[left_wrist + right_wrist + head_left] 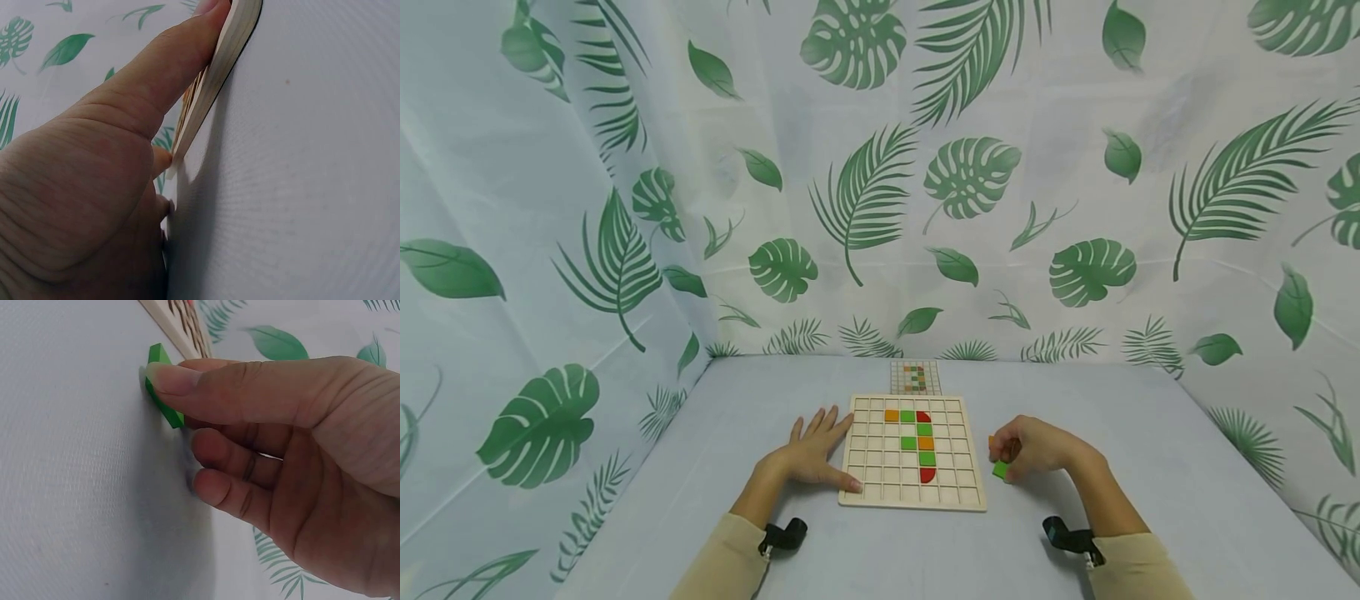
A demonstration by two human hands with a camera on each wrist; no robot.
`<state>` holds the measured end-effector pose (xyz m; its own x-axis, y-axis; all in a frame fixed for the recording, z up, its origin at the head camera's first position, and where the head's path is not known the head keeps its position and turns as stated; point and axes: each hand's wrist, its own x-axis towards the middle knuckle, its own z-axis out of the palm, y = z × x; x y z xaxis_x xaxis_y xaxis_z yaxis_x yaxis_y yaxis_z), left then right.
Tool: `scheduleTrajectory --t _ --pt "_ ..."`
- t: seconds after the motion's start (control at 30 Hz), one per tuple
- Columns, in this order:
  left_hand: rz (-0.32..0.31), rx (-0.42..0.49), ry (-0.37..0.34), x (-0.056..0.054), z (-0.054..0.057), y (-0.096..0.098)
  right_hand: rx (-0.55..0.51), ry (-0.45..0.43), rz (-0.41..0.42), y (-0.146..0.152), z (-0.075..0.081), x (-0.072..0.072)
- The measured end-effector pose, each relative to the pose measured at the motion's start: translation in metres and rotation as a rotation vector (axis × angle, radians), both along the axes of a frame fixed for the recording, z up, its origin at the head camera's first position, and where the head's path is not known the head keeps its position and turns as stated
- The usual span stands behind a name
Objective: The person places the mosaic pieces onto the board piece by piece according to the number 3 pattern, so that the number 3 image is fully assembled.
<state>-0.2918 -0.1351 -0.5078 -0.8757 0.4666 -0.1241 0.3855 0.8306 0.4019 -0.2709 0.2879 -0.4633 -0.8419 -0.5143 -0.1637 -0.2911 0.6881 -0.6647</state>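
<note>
A square wooden grid board [880,502] lies on the table with raised ridges between its cells. Green, orange and red tiles sit in some cells, among them a red rounded tile [928,475] lowest in the column. My left hand [811,454] rests at the board's left side, fingers spread and thumb on the near left corner; the left wrist view shows the thumb against the board's edge [234,53]. To the right of the board, my right hand [1037,446] pinches a green square tile [164,394] between thumb and fingers, low over the table, its other fingers curled.
Beyond the board lies a smaller pattern card [915,377] showing a grid with coloured cells. An orange piece [991,443] shows partly behind my right fingers. Leaf-printed cloth [970,275] hangs around the pale table [760,375] at the back and sides.
</note>
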Motion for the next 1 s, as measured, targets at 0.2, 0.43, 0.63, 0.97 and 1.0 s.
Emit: scheduleTrajectory --t 0.2,0.43,0.63,0.97,1.0 --pt "0.002 0.001 -0.001 0.0002 -0.0013 -0.0003 0.025 -0.013 -0.035 -0.0034 -0.0004 0.0012" --pt "0.005 0.001 -0.004 0.0008 -0.0012 -0.0006 0.037 -0.026 -0.049 -0.0057 0.0021 0.0034" --pt "0.004 0.001 0.002 0.0004 -0.0022 -0.0005 0.01 -0.034 -0.004 -0.006 0.0027 0.0018" --pt "-0.005 0.009 -0.005 0.0014 0.0007 -0.001 -0.048 -0.055 0.031 -0.0075 0.0043 -0.0001" --pt "-0.005 0.012 -0.006 0.0016 0.0013 -0.0008 -0.056 -0.05 0.034 -0.0077 0.0049 -0.0003"
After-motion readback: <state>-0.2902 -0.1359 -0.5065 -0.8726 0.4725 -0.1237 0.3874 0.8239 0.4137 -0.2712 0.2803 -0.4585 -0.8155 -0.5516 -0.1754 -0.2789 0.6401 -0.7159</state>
